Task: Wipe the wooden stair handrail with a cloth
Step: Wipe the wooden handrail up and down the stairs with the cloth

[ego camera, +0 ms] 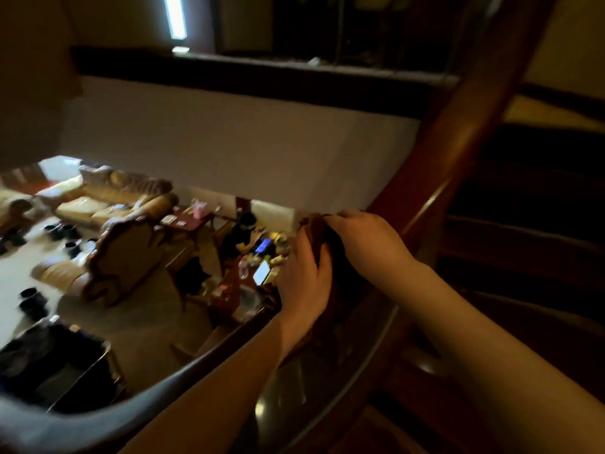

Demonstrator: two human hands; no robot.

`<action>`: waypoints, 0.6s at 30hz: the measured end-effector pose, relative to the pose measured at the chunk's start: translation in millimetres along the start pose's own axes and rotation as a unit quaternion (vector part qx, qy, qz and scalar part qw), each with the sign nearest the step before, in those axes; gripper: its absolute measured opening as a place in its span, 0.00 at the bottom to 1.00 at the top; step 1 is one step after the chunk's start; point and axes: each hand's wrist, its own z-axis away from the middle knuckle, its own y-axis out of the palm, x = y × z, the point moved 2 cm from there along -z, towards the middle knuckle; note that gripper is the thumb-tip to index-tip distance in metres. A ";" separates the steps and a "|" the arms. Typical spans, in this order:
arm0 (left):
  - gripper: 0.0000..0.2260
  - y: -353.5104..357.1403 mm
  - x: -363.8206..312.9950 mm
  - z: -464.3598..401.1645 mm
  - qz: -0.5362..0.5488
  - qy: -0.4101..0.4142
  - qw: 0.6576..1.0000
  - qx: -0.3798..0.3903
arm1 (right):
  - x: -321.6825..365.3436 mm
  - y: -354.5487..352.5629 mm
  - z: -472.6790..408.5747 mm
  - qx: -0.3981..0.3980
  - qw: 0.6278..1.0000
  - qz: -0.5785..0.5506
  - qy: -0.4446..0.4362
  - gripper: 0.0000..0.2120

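A dark brown crumpled cloth [330, 257] lies bunched on the curved, glossy reddish-brown wooden stair handrail [465, 136], held between both hands; the left hand [302, 280] has its fingers curled round the cloth's near side, a grip pinching the fabric; the right hand [363, 237] arches over the top of it, fingertips pressed down into the folds at the far end; both bare forearms reach in from the lower edge. Beyond the rail, far below and blurred, a tan upholstered sofa [108, 201] stands beside a cluttered low wooden desk [235, 283]; dark wooden stair treads [523, 231] descend at right.
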 end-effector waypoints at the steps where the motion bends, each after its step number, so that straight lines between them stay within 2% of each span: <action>1: 0.22 8.3 -17.1 -6.1 0.012 0.029 1.000 -0.003 | -15.5 -12.7 3.9 -0.014 1.000 -0.019 0.016 0.15; 4: 0.24 27.3 -57.0 -21.3 0.055 0.110 0.992 0.006 | -53.3 -41.6 15.1 -0.075 0.994 -0.059 0.058 0.18; 7: 0.28 38.7 -77.4 -37.5 0.050 0.189 0.980 0.022 | -77.5 -54.0 21.8 -0.136 0.984 -0.078 0.085 0.22; 10: 0.29 49.4 -93.8 -62.5 0.038 0.241 0.969 0.029 | -101.1 -66.1 14.7 -0.173 0.978 -0.079 0.084 0.22; 15: 0.25 72.6 -151.1 -136.8 0.047 0.275 0.960 0.003 | -168.9 -100.6 -27.0 -0.222 0.966 -0.091 0.098 0.19; 18: 0.23 88.6 -201.7 -195.8 0.059 0.273 0.960 0.013 | -222.5 -133.9 -64.0 -0.242 0.959 -0.093 0.116 0.18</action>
